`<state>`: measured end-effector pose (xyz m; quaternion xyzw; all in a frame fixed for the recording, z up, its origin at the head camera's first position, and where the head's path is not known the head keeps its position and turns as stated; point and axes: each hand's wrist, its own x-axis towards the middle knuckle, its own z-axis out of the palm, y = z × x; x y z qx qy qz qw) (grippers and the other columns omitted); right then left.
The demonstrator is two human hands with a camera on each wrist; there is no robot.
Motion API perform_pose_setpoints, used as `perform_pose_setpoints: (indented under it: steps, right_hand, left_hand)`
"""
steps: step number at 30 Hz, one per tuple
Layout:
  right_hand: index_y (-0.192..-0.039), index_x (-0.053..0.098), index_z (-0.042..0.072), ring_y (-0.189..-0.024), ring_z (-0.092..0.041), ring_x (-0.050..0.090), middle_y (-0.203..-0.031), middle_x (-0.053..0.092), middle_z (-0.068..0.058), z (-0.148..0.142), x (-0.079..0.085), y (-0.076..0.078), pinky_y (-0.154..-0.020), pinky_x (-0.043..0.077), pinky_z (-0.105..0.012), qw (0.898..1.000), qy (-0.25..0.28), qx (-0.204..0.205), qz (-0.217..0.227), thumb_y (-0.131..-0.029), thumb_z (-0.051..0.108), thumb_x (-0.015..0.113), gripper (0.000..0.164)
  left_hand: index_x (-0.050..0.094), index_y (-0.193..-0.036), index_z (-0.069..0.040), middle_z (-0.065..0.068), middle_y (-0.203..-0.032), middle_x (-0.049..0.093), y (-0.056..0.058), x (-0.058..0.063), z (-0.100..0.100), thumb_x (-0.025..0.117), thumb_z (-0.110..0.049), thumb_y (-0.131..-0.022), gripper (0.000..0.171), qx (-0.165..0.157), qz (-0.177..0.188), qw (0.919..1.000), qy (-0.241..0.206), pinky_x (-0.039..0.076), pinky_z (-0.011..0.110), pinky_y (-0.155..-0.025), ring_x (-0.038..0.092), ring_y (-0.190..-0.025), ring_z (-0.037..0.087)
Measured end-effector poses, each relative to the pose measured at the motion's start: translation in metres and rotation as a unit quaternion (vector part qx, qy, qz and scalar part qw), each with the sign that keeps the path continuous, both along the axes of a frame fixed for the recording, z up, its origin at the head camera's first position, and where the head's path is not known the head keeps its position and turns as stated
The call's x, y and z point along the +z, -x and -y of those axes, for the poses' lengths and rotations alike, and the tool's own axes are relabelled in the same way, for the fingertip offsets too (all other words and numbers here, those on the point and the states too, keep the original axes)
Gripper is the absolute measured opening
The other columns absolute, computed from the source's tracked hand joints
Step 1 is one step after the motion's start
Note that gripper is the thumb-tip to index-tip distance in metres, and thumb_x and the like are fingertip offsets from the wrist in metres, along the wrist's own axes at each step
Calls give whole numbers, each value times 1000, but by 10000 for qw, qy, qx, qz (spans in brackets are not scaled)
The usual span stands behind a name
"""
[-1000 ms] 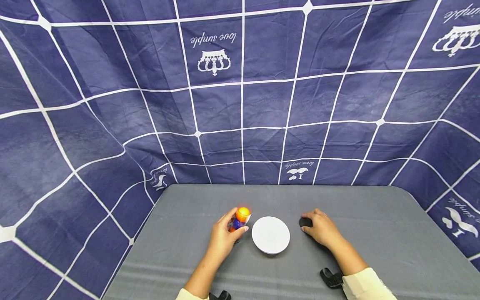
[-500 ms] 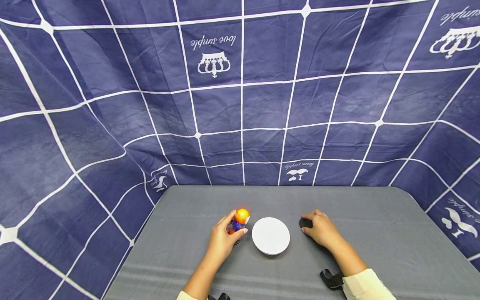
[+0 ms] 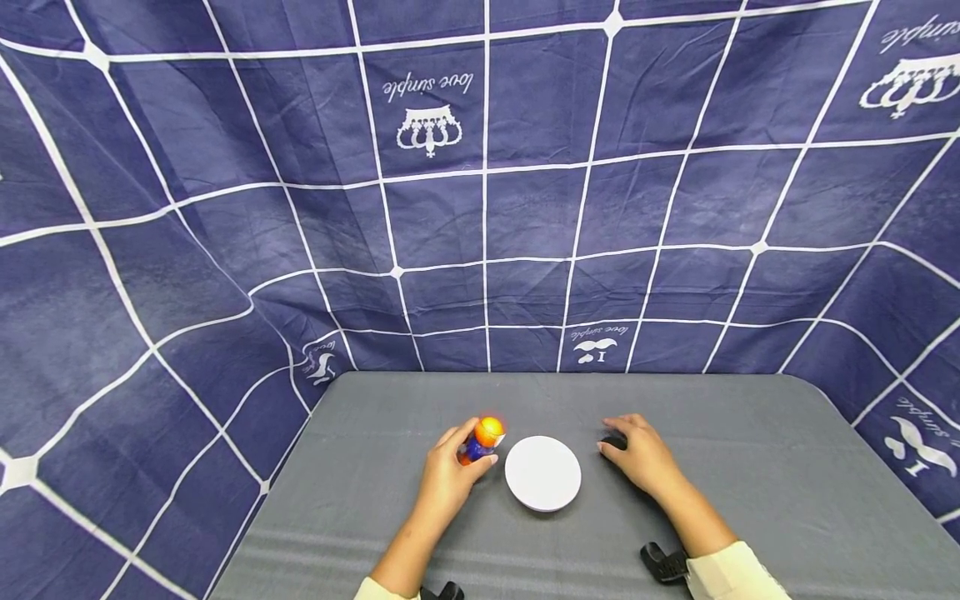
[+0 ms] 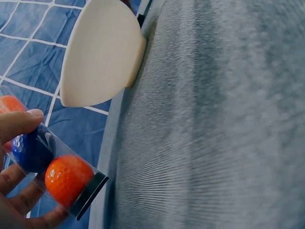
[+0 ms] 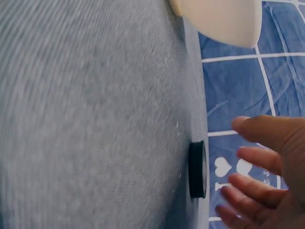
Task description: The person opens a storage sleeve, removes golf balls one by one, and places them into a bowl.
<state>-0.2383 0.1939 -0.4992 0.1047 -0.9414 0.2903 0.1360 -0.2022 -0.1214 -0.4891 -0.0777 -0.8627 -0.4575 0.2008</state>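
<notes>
My left hand (image 3: 444,477) grips a clear tube (image 4: 59,149) of golf balls, thumb on one side and fingers round the other. In the left wrist view an orange ball (image 4: 68,180) sits by the tube's black end cap (image 4: 89,195), then a blue ball (image 4: 34,151), then another orange one partly behind the thumb. The tube leans and its capped end is off the table. A black round lid (image 5: 197,170) lies on the table below my right hand (image 3: 643,454). The right fingers are spread and apart from it. Between the hands stands a white bowl (image 3: 543,473).
The grey table (image 3: 720,467) runs back to a blue curtain (image 3: 540,208) with white lines, which also closes off both sides. A black wrist strap (image 3: 663,562) shows near the right sleeve.
My right fingers have come off the black lid, leaving it on the table. My left hand has raised the tube of golf balls slightly and tipped it a little toward the bowl.
</notes>
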Motion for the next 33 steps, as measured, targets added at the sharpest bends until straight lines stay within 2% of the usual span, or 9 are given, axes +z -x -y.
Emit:
perform_pose_setpoints:
  steps: [5, 11, 17, 22, 27, 33]
  right_hand:
    - [-124, 71, 6, -106, -34, 68, -118, 65, -14, 8, 7, -3, -92, 53, -53, 9981, 311, 208, -481, -83, 16, 81, 42]
    - [-122, 72, 8, -97, -25, 70, -115, 67, -7, 16, 19, -9, -84, 58, -45, 9928, 518, 579, -907, -83, 13, 82, 40]
    - [-123, 72, 12, -98, -22, 70, -115, 68, -2, 25, 29, -17, -83, 59, -42, 9902, 718, 796, -894, -84, 14, 81, 40]
    - [-122, 73, 16, -95, -15, 68, -114, 70, 2, 34, 34, -24, -82, 58, -40, 9880, 692, 983, -971, -84, 16, 82, 39]
    - [-123, 72, 17, -92, -13, 68, -113, 71, 3, 42, 38, -30, -81, 58, -36, 9841, 810, 1237, -982, -83, 14, 82, 41]
    - [-127, 69, 11, -89, -8, 71, -113, 70, 0, 50, 42, -36, -82, 60, -28, 9739, 1222, 1743, -784, -85, 11, 80, 43]
  left_hand:
    - [71, -124, -11, 7, -108, 72, 2, 5, -2, 90, -14, -72, 55, -77, -303, 9994, 138, 55, 26, -72, 67, -90, 19]
    - [71, -123, -14, 6, -110, 72, 3, 14, -4, 91, -14, -71, 55, -181, -491, 9976, 460, 58, 39, -85, 70, -98, 21]
    - [72, -123, -15, 4, -106, 70, 4, 19, -7, 91, -13, -70, 56, -254, -717, 9935, 843, 56, 41, -90, 67, -100, 21]
    - [73, -121, -19, 2, -105, 68, 4, 23, -10, 91, -13, -69, 55, -232, -826, 9888, 1225, 52, 37, -85, 61, -97, 20]
    - [73, -119, -21, 2, -104, 65, 2, 27, -13, 91, -12, -68, 54, -213, -1040, 9795, 1711, 49, 31, -78, 56, -94, 18]
    - [73, -119, -22, 1, -104, 65, 0, 31, -17, 91, -13, -67, 55, -198, -1338, 9683, 2102, 48, 40, -87, 58, -98, 20]
